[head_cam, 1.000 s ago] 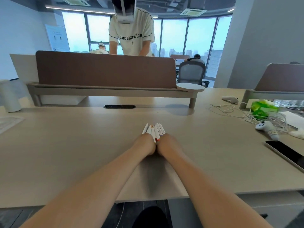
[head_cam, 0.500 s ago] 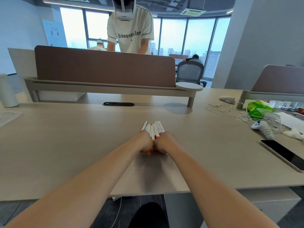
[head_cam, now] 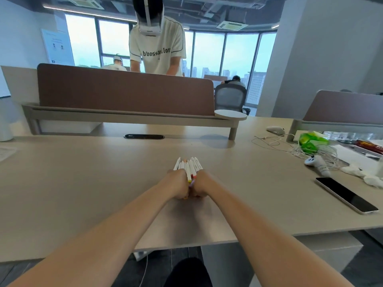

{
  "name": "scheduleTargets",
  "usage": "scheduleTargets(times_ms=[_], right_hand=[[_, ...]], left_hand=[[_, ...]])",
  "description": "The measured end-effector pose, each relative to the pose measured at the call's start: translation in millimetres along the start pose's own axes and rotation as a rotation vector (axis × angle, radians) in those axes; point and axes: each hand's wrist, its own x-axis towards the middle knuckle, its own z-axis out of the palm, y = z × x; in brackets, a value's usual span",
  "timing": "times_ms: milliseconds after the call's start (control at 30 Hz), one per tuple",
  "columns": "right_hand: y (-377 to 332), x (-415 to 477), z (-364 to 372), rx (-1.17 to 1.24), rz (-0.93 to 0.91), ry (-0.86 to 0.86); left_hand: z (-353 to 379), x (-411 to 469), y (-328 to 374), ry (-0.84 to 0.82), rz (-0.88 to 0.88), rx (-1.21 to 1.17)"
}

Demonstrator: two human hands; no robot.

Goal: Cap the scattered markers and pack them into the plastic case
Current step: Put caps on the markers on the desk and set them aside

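Bundle of markers (head_cam: 189,167): white barrels packed side by side, far tips fanned slightly apart, pointing away. Yellow, red and purple bands at near ends. Near ends gripped between left hand (head_cam: 178,184) and right hand (head_cam: 202,186), low over desk (head_cam: 103,183), mid-table.

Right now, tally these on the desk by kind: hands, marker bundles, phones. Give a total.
hands: 2, left hand and right hand
marker bundle: 1, gripped between both hands; single markers too bunched to count
phone: 1, lying flat near the right front edge
Total: 4
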Motion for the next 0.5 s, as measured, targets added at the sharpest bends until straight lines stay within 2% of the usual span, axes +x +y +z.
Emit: scheduleTargets(times_ms=[200,367,500], right_hand=[[-6,-21,-15,-0.126,-0.035,0.003],[-14,-28,-24,-0.264,-0.015,0.178],[-33,-23,-21,-0.16,-0.112,0.321]], left_hand=[[-7,-6,-4,0.032,-0.002,0.041],[-22,-8,-10,0.048,0.053,-0.015],[-36,-2,-23,0.181,-0.002,-0.206]])
